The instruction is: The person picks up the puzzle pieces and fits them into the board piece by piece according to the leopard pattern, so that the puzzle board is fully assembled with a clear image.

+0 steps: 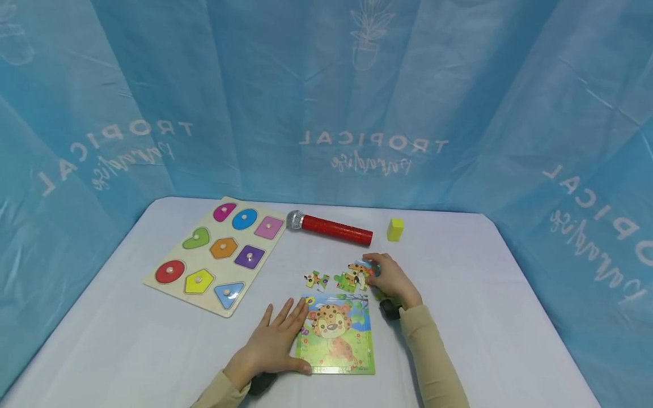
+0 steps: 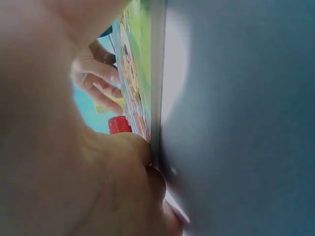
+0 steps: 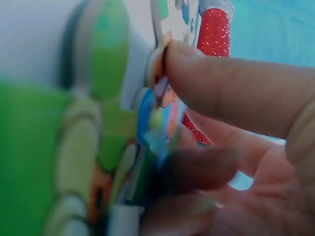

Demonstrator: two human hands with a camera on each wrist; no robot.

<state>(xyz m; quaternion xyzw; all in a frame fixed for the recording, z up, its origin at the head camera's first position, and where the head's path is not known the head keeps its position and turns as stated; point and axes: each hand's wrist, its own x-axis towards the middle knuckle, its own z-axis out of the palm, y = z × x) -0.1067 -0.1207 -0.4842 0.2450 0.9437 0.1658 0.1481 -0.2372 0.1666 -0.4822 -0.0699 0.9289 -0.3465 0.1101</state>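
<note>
My left hand (image 1: pixel 272 343) lies with fingers spread at the left edge of a jigsaw board (image 1: pixel 336 370), which carries a printed leopard cub. In the left wrist view that board (image 2: pixel 142 59) shows edge-on beside the hand. Above the board, my right hand (image 1: pixel 393 280) is over a small cluster of jigsaw pieces (image 1: pixel 349 281). The right wrist view has its thumb (image 3: pixel 197 73) against the edge of a puzzle piece (image 3: pixel 156 66), with the other fingers curled in behind. A separate jigsaw piece (image 1: pixel 317 280) lies left of the cluster.
A wooden peg board (image 1: pixel 219 269) with colourful knobbed shapes lies at the left. Behind the jigsaw pieces is a red toy microphone (image 1: pixel 334 228) with a silver head. A yellow block (image 1: pixel 395 229) stands to its right. Blue curtains (image 1: pixel 326 102) hang around the white table.
</note>
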